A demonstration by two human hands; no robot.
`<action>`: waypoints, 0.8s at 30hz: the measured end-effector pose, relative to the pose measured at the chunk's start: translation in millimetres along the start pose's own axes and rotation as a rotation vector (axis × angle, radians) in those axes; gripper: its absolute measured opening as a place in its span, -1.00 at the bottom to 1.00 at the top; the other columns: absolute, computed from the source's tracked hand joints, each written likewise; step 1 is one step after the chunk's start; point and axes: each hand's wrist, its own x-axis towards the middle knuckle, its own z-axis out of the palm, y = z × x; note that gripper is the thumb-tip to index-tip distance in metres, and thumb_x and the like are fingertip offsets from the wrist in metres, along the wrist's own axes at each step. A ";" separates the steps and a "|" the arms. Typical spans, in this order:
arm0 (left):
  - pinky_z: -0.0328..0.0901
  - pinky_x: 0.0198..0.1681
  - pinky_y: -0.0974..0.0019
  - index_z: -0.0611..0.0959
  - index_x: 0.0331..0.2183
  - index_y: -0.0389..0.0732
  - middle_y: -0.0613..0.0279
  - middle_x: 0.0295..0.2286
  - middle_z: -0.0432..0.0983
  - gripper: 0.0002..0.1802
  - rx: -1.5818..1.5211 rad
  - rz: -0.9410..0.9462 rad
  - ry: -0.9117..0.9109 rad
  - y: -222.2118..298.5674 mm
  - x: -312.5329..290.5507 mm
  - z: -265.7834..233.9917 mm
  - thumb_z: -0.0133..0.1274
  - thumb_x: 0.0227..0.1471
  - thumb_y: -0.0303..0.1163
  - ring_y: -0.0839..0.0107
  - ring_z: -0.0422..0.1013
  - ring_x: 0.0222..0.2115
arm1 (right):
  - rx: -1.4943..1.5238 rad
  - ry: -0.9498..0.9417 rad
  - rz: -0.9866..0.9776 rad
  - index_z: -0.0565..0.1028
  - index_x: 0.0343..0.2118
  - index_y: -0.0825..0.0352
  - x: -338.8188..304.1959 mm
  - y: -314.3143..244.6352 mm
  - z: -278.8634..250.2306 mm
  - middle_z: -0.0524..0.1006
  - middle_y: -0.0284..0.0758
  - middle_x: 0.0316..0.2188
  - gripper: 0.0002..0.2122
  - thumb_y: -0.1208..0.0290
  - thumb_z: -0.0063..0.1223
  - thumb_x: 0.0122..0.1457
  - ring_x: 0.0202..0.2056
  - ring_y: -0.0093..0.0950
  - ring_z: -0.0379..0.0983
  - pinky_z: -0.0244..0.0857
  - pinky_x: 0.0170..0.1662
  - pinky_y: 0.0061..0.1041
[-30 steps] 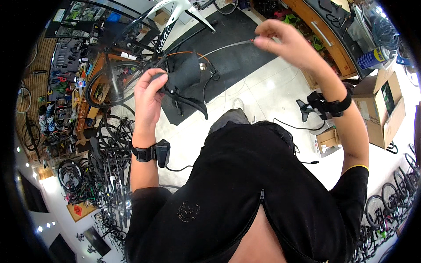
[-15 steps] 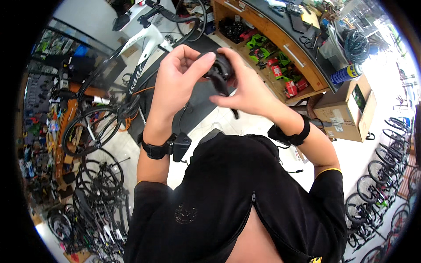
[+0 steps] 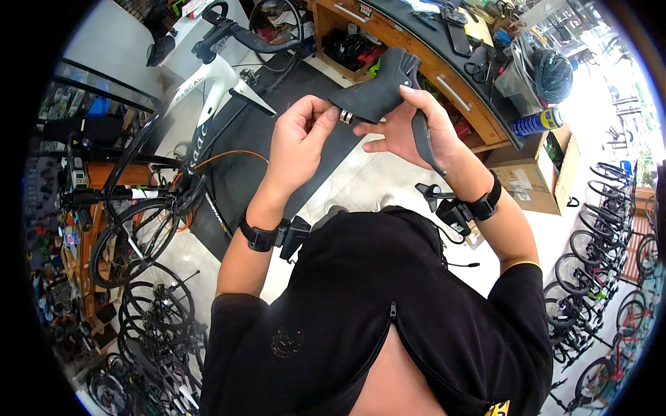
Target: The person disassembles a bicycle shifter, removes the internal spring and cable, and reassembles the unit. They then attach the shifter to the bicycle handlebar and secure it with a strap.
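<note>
Before my chest, a black bicycle brake lever with a rubber hood is held up in the air. My right hand grips its body from the right, thumb on the pivot side, and the curved lever blade hangs down past the palm. A small silver metal clamp band shows at the hood's open lower-left end. With thumb and index finger pinched together, my left hand touches the hood's edge beside that clamp. Black straps with small devices sit on both wrists.
A white and black road bike stands at the left over a dark mat. The workbench at upper right carries tools and a blue spray can. Below it is a cardboard box. Several bikes line the right side.
The brake lever has been turned, so its hood now points left with the clamp band showing. My left hand has shifted to the hood's end; my right hand has moved right.
</note>
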 end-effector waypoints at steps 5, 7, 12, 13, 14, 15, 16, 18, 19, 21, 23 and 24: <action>0.15 -0.47 0.55 0.57 -0.40 -0.32 0.48 -0.57 0.38 -0.85 0.053 -0.002 0.079 6.5 6.7 8.6 0.04 0.20 -0.46 0.72 0.22 -0.54 | -0.037 -0.023 -0.097 0.41 0.05 0.31 17.1 -13.4 -0.9 0.47 -0.19 0.03 -0.57 0.11 -0.04 0.25 0.09 -0.33 0.36 0.16 0.18 -0.10; 0.14 -0.48 0.54 0.58 -0.39 -0.32 0.48 -0.57 0.38 -0.87 0.051 0.013 0.081 12.1 9.8 14.6 0.04 0.19 -0.47 0.72 0.21 -0.54 | -0.038 0.008 -0.094 0.42 0.03 0.31 20.2 -19.3 -11.1 0.49 -0.18 -0.01 -0.58 0.09 -0.02 0.25 0.02 -0.37 0.42 0.24 0.12 -0.15; 0.18 -0.37 0.59 0.58 -0.23 -0.36 0.46 -0.43 0.47 -0.85 0.173 -0.047 0.095 16.8 19.6 42.9 0.01 0.23 -0.47 0.74 0.28 -0.44 | 0.002 -0.139 0.028 0.43 0.00 0.31 29.2 -52.4 -46.1 0.52 -0.17 -0.05 -0.56 0.03 -0.03 0.25 -0.03 -0.33 0.47 0.32 0.04 -0.21; 0.16 -0.40 0.58 0.59 -0.24 -0.36 0.46 -0.46 0.44 -0.85 0.170 -0.023 0.132 17.0 22.4 46.1 0.01 0.22 -0.46 0.73 0.25 -0.47 | 0.016 -0.200 0.052 0.43 0.00 0.31 28.5 -61.6 -49.2 0.52 -0.17 -0.04 -0.56 0.03 -0.03 0.25 -0.02 -0.32 0.47 0.31 0.04 -0.21; 0.14 -0.44 0.56 0.59 -0.25 -0.35 0.47 -0.50 0.42 -0.84 0.168 0.002 0.167 19.5 25.7 50.6 0.00 0.21 -0.46 0.73 0.22 -0.49 | 0.041 -0.217 0.072 0.43 0.00 0.29 27.4 -72.3 -50.5 0.52 -0.18 -0.03 -0.55 0.00 -0.05 0.24 0.00 -0.32 0.46 0.30 0.05 -0.21; 0.12 -0.47 0.54 0.60 -0.26 -0.35 0.47 -0.54 0.39 -0.84 0.160 0.024 0.194 20.5 29.3 56.3 0.00 0.21 -0.46 0.72 0.20 -0.52 | 0.001 -0.203 0.057 0.40 0.02 0.30 25.8 -78.8 -56.1 0.51 -0.17 -0.03 -0.53 -0.01 -0.07 0.25 0.00 -0.29 0.45 0.31 0.03 -0.22; 0.11 -0.46 0.54 0.60 -0.21 -0.35 0.47 -0.53 0.39 -0.82 0.175 0.014 0.164 24.1 31.5 60.4 -0.02 0.21 -0.46 0.72 0.19 -0.52 | -0.039 -0.187 0.041 0.38 0.05 0.31 25.1 -84.0 -60.8 0.49 -0.15 -0.02 -0.50 -0.03 -0.10 0.25 0.00 -0.27 0.44 0.32 0.01 -0.23; 0.11 -0.46 0.55 0.60 -0.20 -0.36 0.48 -0.53 0.38 -0.81 0.264 -0.028 0.172 29.9 32.1 73.2 -0.02 0.20 -0.47 0.72 0.19 -0.52 | -0.098 -0.103 0.011 0.35 0.07 0.33 22.7 -90.6 -66.2 0.48 -0.15 -0.02 -0.51 0.02 -0.08 0.26 -0.01 -0.28 0.44 0.34 -0.01 -0.24; 0.11 -0.46 0.56 0.60 -0.19 -0.36 0.49 -0.53 0.38 -0.81 0.302 -0.044 0.167 31.9 34.8 81.3 -0.02 0.20 -0.48 0.72 0.19 -0.52 | -0.098 -0.073 0.039 0.36 0.06 0.35 23.0 -92.4 -72.3 0.47 -0.16 -0.02 -0.53 0.06 -0.04 0.26 -0.01 -0.31 0.43 0.34 -0.01 -0.23; 0.08 -0.47 0.57 0.59 -0.15 -0.36 0.52 -0.54 0.35 -0.79 0.306 -0.046 0.203 37.4 40.3 95.4 -0.02 0.19 -0.50 0.73 0.15 -0.54 | -0.029 -0.129 0.080 0.37 0.07 0.36 22.8 -100.7 -80.1 0.47 -0.16 -0.01 -0.50 0.02 -0.04 0.25 -0.01 -0.31 0.43 0.34 0.01 -0.23; 0.06 -0.47 0.57 0.58 -0.13 -0.36 0.52 -0.54 0.35 -0.77 0.250 -0.092 0.236 37.2 42.1 98.6 -0.02 0.18 -0.51 0.74 0.13 -0.54 | 0.043 -0.252 0.098 0.36 0.09 0.35 24.3 -111.8 -93.2 0.47 -0.19 0.01 -0.49 0.02 -0.01 0.25 0.00 -0.34 0.43 0.34 0.04 -0.22; 0.04 -0.48 0.57 0.57 -0.10 -0.36 0.53 -0.55 0.34 -0.75 0.243 -0.131 0.214 38.9 40.5 98.9 -0.02 0.19 -0.50 0.75 0.12 -0.54 | 0.030 -0.232 0.098 0.36 0.10 0.34 22.3 -113.7 -94.3 0.47 -0.20 0.02 -0.49 0.03 0.00 0.25 0.01 -0.35 0.43 0.34 0.04 -0.21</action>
